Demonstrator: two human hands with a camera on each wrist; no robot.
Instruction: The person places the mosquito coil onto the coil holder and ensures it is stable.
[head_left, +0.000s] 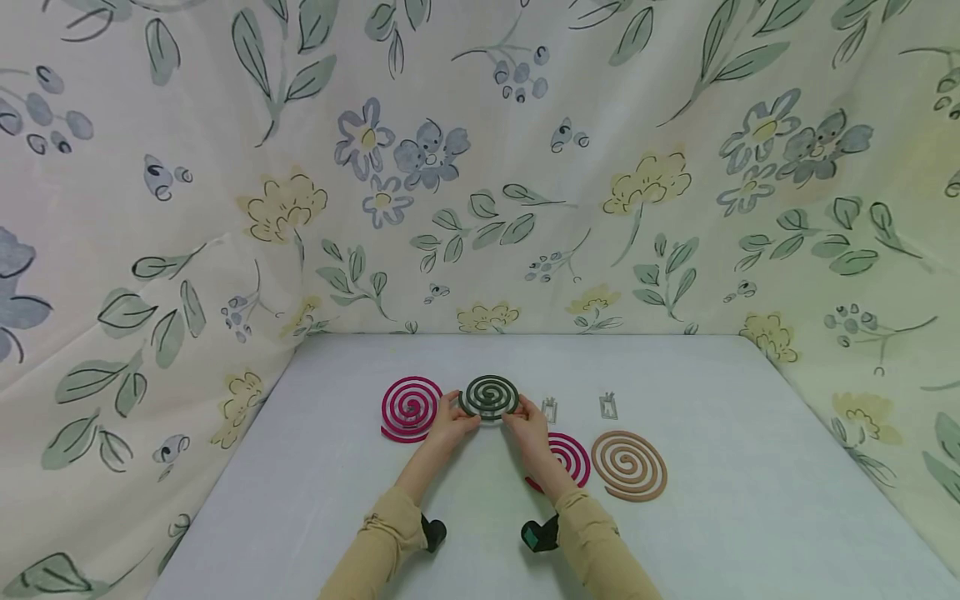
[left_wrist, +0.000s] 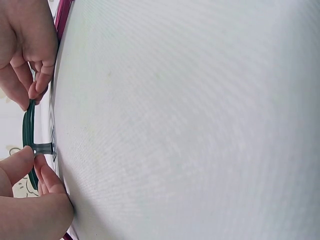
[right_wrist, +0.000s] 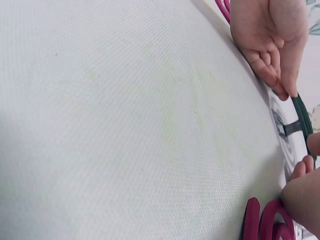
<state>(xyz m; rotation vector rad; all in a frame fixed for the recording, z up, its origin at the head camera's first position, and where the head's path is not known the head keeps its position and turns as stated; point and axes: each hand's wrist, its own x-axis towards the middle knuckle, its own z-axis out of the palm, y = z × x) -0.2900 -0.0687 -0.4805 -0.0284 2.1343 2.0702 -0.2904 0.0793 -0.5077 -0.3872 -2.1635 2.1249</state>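
A dark green mosquito coil [head_left: 489, 392] lies level just above the table, between both hands. My left hand [head_left: 453, 422] pinches its left edge with thumb and fingertips. On the opposite edge my right hand [head_left: 529, 428] pinches the rim the same way. Under the coil stands a small metal coil stand [right_wrist: 292, 128], its upright strip reaching the coil's underside. In the left wrist view, the left thumb and finger are right at that strip's top. A pink coil [head_left: 408, 408] sits beside the left hand, and another pink coil [head_left: 573, 454] is partly hidden under the right forearm.
A brown coil [head_left: 628, 467] lies on the white table [head_left: 750, 500] right of the second pink one. Two thin metal stands, a nearer one [head_left: 550, 410] and a farther one [head_left: 608, 407], lie right of the hands. Floral cloth [head_left: 480, 167] hangs behind.
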